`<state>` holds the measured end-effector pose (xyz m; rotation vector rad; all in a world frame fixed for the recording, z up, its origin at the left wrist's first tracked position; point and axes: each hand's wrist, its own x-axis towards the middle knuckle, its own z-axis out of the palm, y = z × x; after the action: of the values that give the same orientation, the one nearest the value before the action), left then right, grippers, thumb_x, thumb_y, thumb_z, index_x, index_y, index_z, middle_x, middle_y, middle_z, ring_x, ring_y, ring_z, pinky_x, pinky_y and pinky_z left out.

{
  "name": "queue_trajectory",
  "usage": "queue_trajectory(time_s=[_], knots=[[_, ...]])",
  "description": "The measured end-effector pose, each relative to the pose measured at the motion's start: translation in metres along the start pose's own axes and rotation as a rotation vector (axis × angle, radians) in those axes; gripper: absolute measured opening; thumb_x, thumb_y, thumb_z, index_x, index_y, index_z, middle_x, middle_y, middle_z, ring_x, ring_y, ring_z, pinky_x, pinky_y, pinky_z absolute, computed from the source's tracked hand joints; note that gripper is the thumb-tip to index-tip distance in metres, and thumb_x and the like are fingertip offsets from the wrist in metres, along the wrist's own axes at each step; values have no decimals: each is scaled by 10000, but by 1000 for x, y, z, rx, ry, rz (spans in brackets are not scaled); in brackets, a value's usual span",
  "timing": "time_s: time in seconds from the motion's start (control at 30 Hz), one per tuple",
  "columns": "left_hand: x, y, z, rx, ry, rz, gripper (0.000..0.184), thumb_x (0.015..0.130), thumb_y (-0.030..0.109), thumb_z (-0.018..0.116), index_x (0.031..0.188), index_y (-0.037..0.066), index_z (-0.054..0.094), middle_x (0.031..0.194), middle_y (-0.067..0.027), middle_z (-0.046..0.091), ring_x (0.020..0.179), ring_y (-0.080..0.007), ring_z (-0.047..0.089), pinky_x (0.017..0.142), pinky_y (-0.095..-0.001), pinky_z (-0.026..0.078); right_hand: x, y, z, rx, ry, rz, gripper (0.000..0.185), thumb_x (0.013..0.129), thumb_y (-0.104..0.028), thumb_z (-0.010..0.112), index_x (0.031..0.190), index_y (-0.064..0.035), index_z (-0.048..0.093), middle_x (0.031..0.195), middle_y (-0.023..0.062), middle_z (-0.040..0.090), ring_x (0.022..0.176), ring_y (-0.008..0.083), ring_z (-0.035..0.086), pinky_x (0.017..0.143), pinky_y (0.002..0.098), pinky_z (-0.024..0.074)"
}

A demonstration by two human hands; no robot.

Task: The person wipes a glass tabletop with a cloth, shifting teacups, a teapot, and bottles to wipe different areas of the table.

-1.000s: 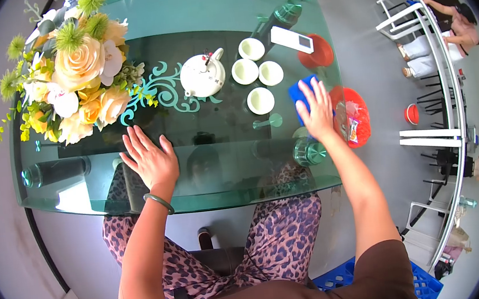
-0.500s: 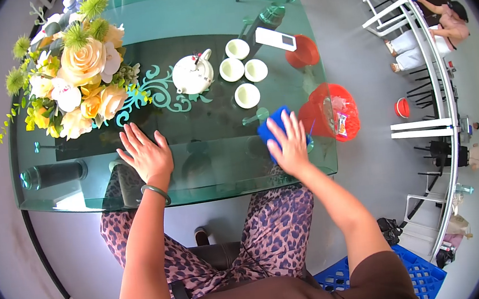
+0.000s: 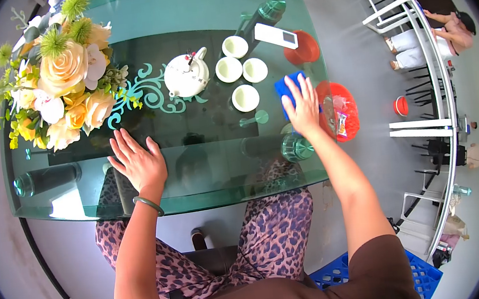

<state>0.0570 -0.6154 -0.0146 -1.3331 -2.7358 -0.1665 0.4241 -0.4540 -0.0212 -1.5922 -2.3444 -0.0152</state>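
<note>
My left hand (image 3: 137,163) lies flat on the glass table (image 3: 219,181) near its front edge, fingers spread, holding nothing. Under my right hand (image 3: 303,108) is a folded blue cloth (image 3: 285,91), held against the glass on the right side. The fingers reach over the cloth and cover part of it. To the left of the cloth stand several small white cups (image 3: 246,98), and further left a white teapot (image 3: 186,76). A white device with a small dark screen (image 3: 274,35) lies above the cloth.
A large flower arrangement (image 3: 70,65) fills the table's left end. Past the right edge is a red bin (image 3: 347,129) with wrappers inside. White metal frames (image 3: 421,130) stand at the right, with a person (image 3: 449,31) seated behind. A blue plastic crate (image 3: 425,279) is beside me.
My right hand and the blue cloth have slid up and to the right across the glass. My left hand stays flat on the table. The view has shifted slightly.
</note>
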Motion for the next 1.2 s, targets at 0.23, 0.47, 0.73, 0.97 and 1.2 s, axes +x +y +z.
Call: queue_trajectory(time_s=[0.23,0.47,0.73,0.97,1.2], knots=[[-1,-1,2,17,7,1,657,953,402,428,1476,43,260,1540,-83,262,1454,-249,171,1153,-527,122,50,24,21,-83,30,197,539,947,-469,467,1447,-290,378,1511,159,320,1407,370,255,1134,539,211],[-1,-2,4,-11,32,14,663,952,415,413,1479,41,266,1543,-87,261,1452,-252,175,1147,-539,135,-81,18,-21,-37,-30,154,555,943,-434,480,1452,-231,391,1522,168,295,1410,385,231,1144,524,181],[-1,-3,7,-35,63,25,662,943,400,422,1461,6,300,1543,-99,264,1444,-279,191,1138,-562,141,-181,-38,-34,-122,-33,329,565,945,-400,474,1463,-198,371,1510,216,288,1394,428,239,1107,579,197],[-1,-2,8,23,65,21,661,957,429,406,1479,45,270,1533,-87,281,1441,-261,198,1139,-551,162,-150,-208,-22,140,-160,68,602,854,-369,588,1419,-238,428,1507,201,298,1395,434,238,1107,606,173],[1,-5,6,8,70,40,656,949,420,428,1457,26,301,1530,-93,290,1432,-280,217,1129,-562,172,-134,-204,-32,323,-173,-184,602,834,-366,624,1394,-213,463,1484,176,349,1373,412,293,1095,572,237]])
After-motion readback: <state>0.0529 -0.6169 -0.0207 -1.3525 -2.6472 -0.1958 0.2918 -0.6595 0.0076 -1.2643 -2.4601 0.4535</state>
